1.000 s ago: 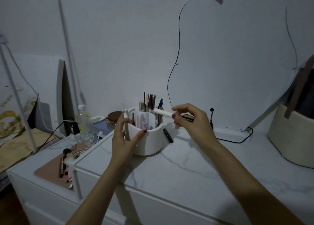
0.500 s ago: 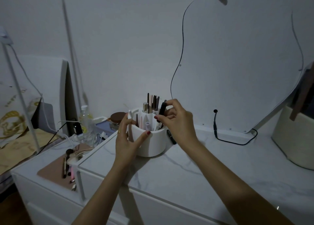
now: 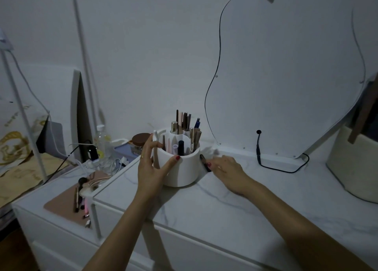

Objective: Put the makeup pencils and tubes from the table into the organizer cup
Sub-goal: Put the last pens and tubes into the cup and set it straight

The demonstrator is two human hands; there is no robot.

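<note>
Dim room, white marble-look table (image 3: pixel 235 201) against a pale wall. Organizer cup (image 3: pixel 182 168): white, round, compartmented, at centre, holding upright pencils and tubes. Left hand (image 3: pixel 152 168): wrapped around the cup's left wall, thumb on the near rim. Dark tube (image 3: pixel 205 163): lying on the table just right of the cup. Right hand (image 3: pixel 227 168): low on the table, fingertips at the tube; grip cannot be told.

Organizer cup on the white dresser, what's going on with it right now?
A person is tidying makeup. The left hand wraps around the white organizer cup, which is already packed with pencils and tubes. The right hand is down on the dresser beside the cup, fingertips at a dark tube lying there, not yet lifted.
</note>
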